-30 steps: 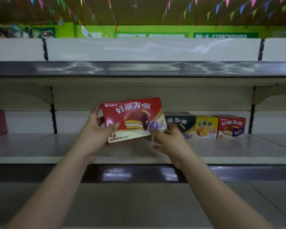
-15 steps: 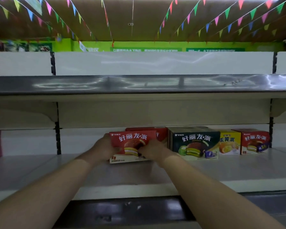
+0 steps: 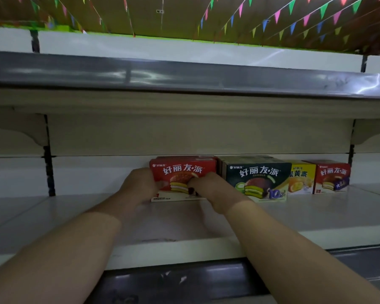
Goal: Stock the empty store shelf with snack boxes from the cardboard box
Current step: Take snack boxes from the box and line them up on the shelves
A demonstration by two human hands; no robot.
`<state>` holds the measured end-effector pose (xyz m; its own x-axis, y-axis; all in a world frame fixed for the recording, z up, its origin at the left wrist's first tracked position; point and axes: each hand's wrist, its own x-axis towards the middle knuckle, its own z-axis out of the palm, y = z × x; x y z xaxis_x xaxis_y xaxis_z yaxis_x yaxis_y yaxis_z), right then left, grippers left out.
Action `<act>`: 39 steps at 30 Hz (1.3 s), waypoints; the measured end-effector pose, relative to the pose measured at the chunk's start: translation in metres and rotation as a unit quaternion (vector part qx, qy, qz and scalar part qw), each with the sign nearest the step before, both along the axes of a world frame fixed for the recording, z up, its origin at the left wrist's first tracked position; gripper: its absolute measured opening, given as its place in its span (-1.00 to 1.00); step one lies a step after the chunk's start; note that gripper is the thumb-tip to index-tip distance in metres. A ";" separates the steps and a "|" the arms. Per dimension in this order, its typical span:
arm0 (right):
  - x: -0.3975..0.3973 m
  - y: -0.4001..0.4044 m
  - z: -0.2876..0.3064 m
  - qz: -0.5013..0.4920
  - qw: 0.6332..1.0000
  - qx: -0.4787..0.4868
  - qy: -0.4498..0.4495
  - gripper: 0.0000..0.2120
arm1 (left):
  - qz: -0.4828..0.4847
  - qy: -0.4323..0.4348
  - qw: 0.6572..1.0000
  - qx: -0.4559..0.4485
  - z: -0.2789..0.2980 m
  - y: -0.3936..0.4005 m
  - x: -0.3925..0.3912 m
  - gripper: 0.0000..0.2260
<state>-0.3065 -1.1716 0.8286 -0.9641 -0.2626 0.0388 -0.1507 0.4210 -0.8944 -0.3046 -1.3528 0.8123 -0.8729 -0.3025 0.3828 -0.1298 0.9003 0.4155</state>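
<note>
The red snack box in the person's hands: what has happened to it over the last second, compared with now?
The red snack box went from being held up in front of the shelf to standing on the shelf, at the left end of the row beside the dark green box. The left hand and right hand went with it and still hold it. The green, yellow box and far red box stayed put.

two bare forearms, no sleeves in view, left hand [image 3: 138, 186] and right hand [image 3: 213, 189] without gloves, no watch, ring or band on wrists
</note>
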 end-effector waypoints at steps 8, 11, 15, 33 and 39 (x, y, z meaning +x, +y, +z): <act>0.000 -0.006 -0.007 0.040 0.999 0.002 0.029 -0.72 | 0.015 -0.010 1.000 -0.009 0.000 0.013 0.001 -0.64; 0.003 -0.005 -0.006 0.051 0.998 0.005 0.032 -0.68 | 0.016 -0.012 1.000 -0.020 0.000 0.014 0.005 -0.68; 0.004 -0.003 -0.007 0.049 0.998 0.009 0.026 -0.70 | 0.010 -0.021 0.999 -0.035 0.001 0.013 0.011 -0.77; -0.002 -0.003 -0.015 -0.024 0.944 0.245 0.222 -0.80 | 0.046 0.026 0.973 -0.224 0.011 0.034 0.032 -0.71; 0.034 0.006 -0.003 -0.007 0.913 0.341 0.223 -0.78 | 0.038 -0.044 0.942 -0.331 0.033 0.030 0.081 -0.70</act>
<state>-0.2728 -1.1656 0.8255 -0.8958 -0.3597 0.2612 -0.4262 0.8618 -0.2751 -0.2240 -1.3224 0.8454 -0.8956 -0.0855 0.4366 -0.2114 0.9453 -0.2485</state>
